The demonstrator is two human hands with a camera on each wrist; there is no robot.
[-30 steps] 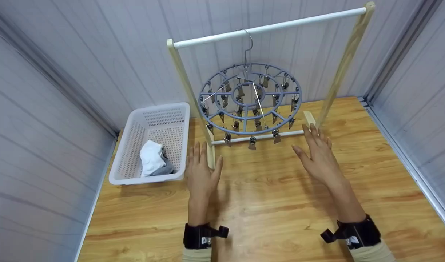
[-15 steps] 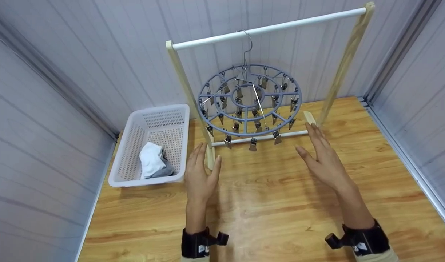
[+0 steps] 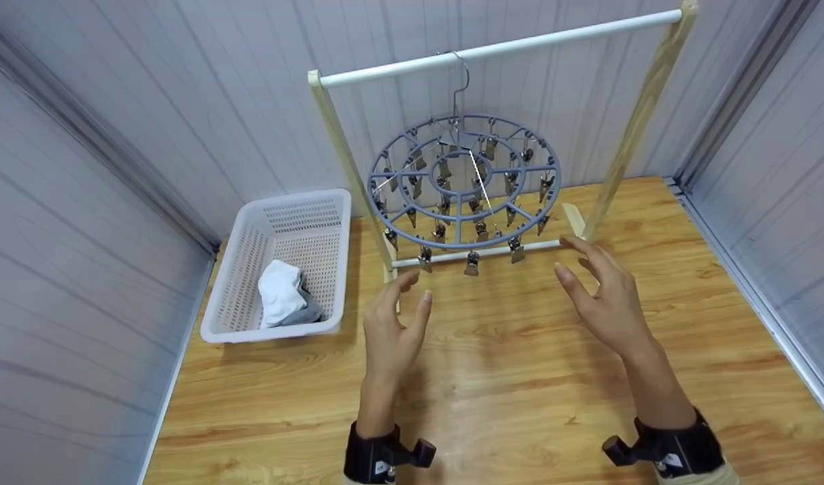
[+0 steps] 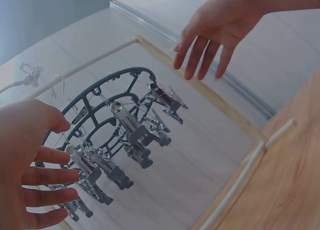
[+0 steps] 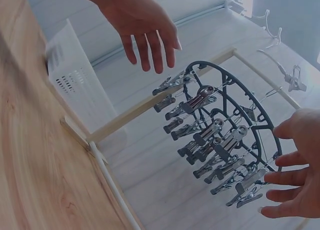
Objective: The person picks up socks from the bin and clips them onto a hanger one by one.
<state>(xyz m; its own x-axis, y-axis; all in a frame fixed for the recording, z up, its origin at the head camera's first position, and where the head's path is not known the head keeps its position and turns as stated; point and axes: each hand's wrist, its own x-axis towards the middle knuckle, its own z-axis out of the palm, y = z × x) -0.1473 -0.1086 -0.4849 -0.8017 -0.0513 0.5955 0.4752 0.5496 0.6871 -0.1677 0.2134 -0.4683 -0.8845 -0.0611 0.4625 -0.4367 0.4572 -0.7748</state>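
Note:
A round grey clip hanger [image 3: 457, 217] with several metal clips [image 5: 230, 140] hangs by its hook from the white top bar of a wooden rack [image 3: 637, 128]. In front of the rack's left foot hovers my left hand [image 3: 393, 333], its fingers loosely bent and nothing in them. My right hand [image 3: 604, 303] is held in front of the right foot, thumb and fingers spread apart, also without anything in it. Both wrist views show the hands apart from the clips. White and grey cloth [image 3: 281, 294], perhaps socks, lies in the white basket [image 3: 213, 330] left of the rack.
The wooden tabletop [image 3: 492, 404] stretches below the hands. Pale panel walls [image 3: 216, 101] close in the back and both sides. The rack's lower white bar [image 3: 540, 247] runs just behind the hands. The basket stands close to the rack's left post.
My left hand has moved right, away from the basket, and its fingers have bent. My right hand has drawn slightly back and right, its fingers bending a little. The hanger and cloth stay put.

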